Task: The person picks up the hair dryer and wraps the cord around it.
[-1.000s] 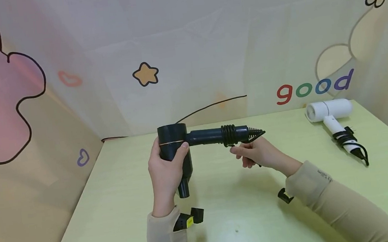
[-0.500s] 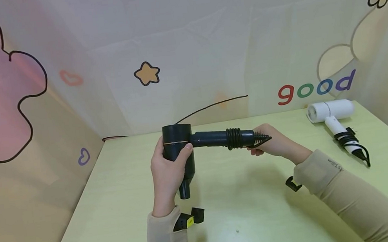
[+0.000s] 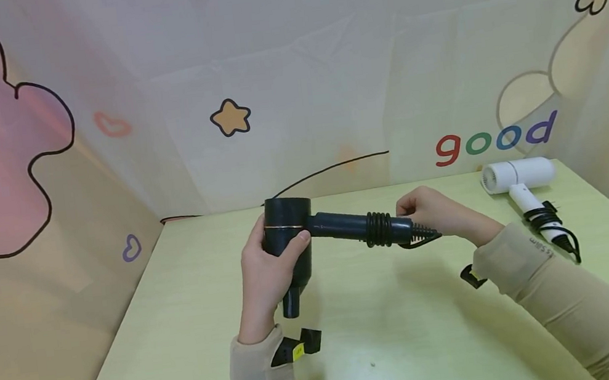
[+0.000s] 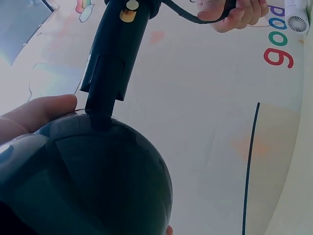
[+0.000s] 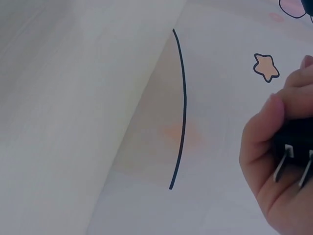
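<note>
My left hand (image 3: 268, 271) grips the barrel of a dark hair dryer (image 3: 291, 244), its thumb across the near side. The handle points right, its tail dipping slightly, with black cord (image 3: 379, 229) coiled round it. Beyond the tail, my right hand (image 3: 440, 213) holds the plug (image 5: 293, 144) in curled fingers; two metal prongs stick out in the right wrist view. In the left wrist view, the cord (image 4: 188, 15) runs from the handle to the right hand. The dryer is held above the table, with its narrow end downward.
A white hair dryer (image 3: 526, 174) lies at the table's back right, black cord wrapped round its handle. Behind the pale green table (image 3: 196, 325) hangs a printed cloth backdrop (image 3: 300, 91). A black curved line on the backdrop shows behind the dark dryer.
My right hand has moved right and upward, passing behind the handle's tail. The dark dryer has shifted a little right, and its handle now slopes down to the right.
</note>
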{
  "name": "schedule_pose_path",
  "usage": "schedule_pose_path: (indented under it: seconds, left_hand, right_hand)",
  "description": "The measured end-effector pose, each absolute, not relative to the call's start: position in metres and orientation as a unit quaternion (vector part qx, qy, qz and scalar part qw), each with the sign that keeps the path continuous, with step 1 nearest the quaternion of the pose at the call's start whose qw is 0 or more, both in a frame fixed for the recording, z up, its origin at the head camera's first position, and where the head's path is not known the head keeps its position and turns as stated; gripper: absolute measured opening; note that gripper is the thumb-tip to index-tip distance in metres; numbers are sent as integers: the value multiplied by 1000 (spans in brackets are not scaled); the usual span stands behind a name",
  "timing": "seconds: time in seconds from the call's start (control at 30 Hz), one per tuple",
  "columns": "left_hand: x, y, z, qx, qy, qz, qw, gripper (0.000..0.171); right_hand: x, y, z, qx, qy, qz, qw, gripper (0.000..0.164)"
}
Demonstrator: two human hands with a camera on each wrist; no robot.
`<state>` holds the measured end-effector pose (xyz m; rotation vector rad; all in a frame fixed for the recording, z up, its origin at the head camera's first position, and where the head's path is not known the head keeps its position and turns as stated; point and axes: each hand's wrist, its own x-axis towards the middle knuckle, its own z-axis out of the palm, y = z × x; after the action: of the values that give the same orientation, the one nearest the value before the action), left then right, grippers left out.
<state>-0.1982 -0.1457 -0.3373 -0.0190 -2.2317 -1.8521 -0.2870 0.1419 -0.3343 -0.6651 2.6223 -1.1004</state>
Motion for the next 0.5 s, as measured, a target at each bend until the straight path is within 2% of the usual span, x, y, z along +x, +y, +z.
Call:
schedule_pose_path:
  seconds: [0.23, 0.5]
  left_hand:
    - [-198, -144, -338, -19, -763, -638, 104, 50]
    - [-197, -142, -339, -37, -767, -633, 96, 56]
  right_hand:
    - [-290, 141, -330, -234, 906, -343, 84, 23]
    - [-291, 141, -321, -254, 910, -322, 63, 41]
